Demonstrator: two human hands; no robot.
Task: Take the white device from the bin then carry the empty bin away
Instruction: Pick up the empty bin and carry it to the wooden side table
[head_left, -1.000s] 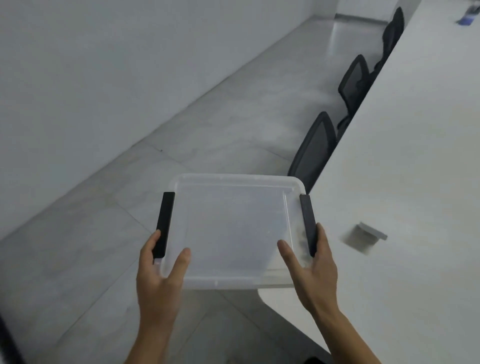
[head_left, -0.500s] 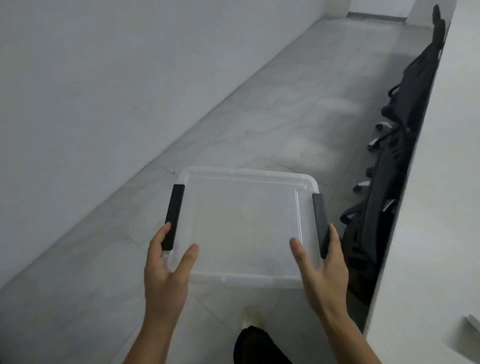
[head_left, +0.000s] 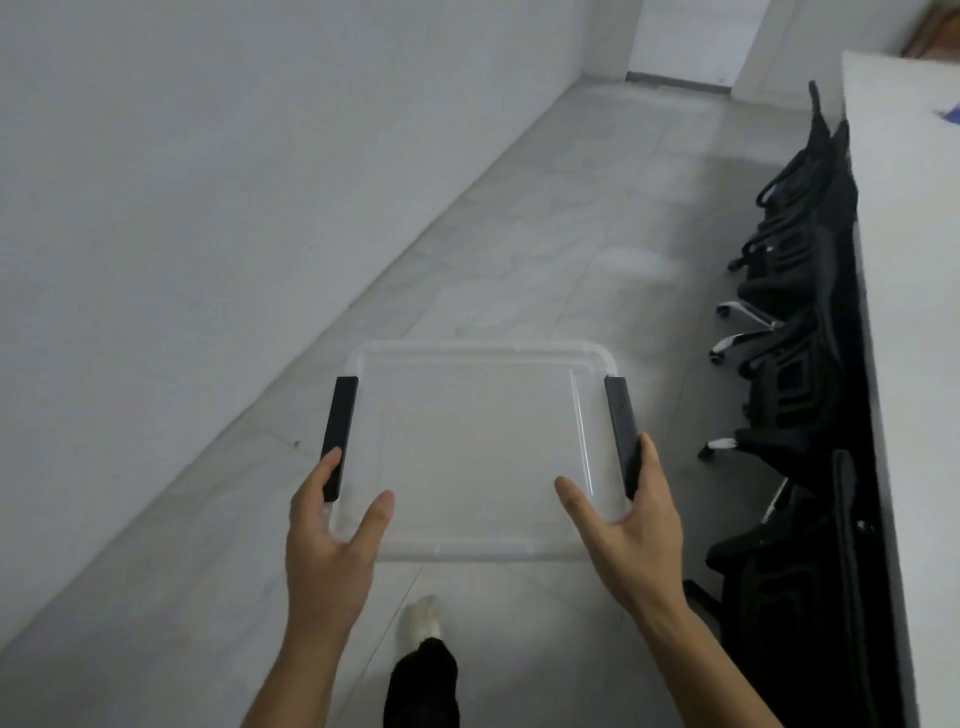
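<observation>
A clear plastic bin (head_left: 480, 447) with two black side handles hangs in front of me above the floor, and nothing shows inside it. My left hand (head_left: 332, 525) grips its near left corner by the black handle, thumb over the rim. My right hand (head_left: 631, 519) grips the near right corner the same way. The white device is out of sight.
A grey tiled corridor floor (head_left: 519, 234) runs ahead, with a white wall (head_left: 208, 182) on the left. A row of black office chairs (head_left: 795, 364) stands along a long white table (head_left: 914, 312) on the right. My foot in a white shoe (head_left: 422, 618) shows below the bin.
I have turned left away from the table with the bin and walked on. The table and the white device slid out to the right; the chairs now line my right side.
</observation>
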